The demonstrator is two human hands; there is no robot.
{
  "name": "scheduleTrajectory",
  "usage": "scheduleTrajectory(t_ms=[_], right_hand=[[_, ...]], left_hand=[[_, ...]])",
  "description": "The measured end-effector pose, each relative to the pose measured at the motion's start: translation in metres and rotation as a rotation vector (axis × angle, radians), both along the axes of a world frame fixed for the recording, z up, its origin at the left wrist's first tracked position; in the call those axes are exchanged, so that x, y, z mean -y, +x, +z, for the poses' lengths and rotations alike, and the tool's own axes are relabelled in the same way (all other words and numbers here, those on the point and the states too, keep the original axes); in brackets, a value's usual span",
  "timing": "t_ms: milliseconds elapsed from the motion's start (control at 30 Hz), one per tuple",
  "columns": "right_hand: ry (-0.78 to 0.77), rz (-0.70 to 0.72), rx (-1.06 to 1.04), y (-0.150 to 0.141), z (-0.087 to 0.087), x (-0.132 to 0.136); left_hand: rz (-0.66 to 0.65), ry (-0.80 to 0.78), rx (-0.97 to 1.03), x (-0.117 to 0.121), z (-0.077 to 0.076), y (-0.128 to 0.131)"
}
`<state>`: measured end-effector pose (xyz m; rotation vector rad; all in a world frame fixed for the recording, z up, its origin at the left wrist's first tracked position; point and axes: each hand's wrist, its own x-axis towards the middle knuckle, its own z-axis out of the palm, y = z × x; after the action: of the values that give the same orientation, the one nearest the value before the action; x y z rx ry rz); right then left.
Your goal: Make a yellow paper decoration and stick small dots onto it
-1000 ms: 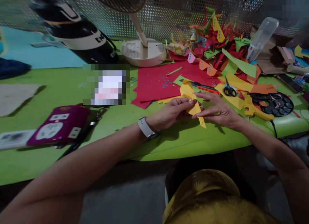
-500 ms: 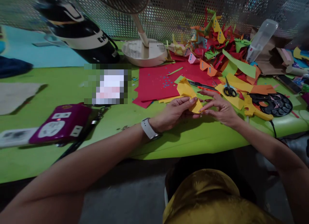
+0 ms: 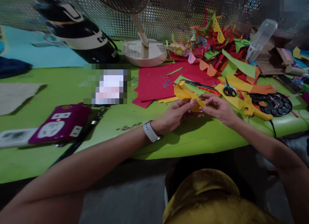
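A folded piece of yellow paper (image 3: 184, 92) is pinched between both my hands just above the green table (image 3: 72, 92). My left hand (image 3: 175, 114), with a white watch on the wrist, grips its near edge from the left. My right hand (image 3: 218, 109) pinches its right end with thumb and fingers. The paper's upper flap sticks up and to the left of my fingers, over a red sheet (image 3: 156, 84).
Black scissors (image 3: 229, 89) and an orange-handled cutter (image 3: 205, 86) lie behind my hands. A heap of folded coloured paper shapes (image 3: 212, 40) sits at the back. A yellow glue gun (image 3: 253, 110), a fan base (image 3: 143, 52) and a purple power strip (image 3: 60, 124) lie around.
The yellow paper's lower tip, which hung down a second ago, has been folded up. My hands have closed in on the paper and it now leans more to the left.
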<state>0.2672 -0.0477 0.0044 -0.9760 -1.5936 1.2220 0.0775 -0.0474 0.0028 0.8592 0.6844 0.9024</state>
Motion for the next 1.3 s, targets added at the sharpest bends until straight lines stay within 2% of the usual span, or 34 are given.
scheduleTrajectory(t_ms=[133, 267, 467, 1100, 1300], right_hand=[[-0.095, -0.067, -0.038, -0.0009, -0.0001, -0.0016], [-0.093, -0.077, -0.012, -0.0008, 0.0021, -0.0026], [-0.137, -0.11, -0.05, -0.0034, 0.0036, 0.0015], [-0.068, -0.169, 0.026, -0.0055, -0.0029, 0.0003], [-0.028, -0.181, 0.072, -0.0086, 0.0013, 0.0048]], left_hand=[[-0.015, 0.012, -0.007, -0.0003, -0.0017, -0.0014], [-0.073, 0.02, 0.021, 0.0015, -0.0005, -0.0016], [-0.09, -0.003, -0.005, 0.0051, 0.0013, -0.0011], [-0.121, 0.053, -0.029, 0.0062, 0.0014, 0.0025], [-0.017, -0.036, -0.063, 0.0019, -0.0039, 0.0013]])
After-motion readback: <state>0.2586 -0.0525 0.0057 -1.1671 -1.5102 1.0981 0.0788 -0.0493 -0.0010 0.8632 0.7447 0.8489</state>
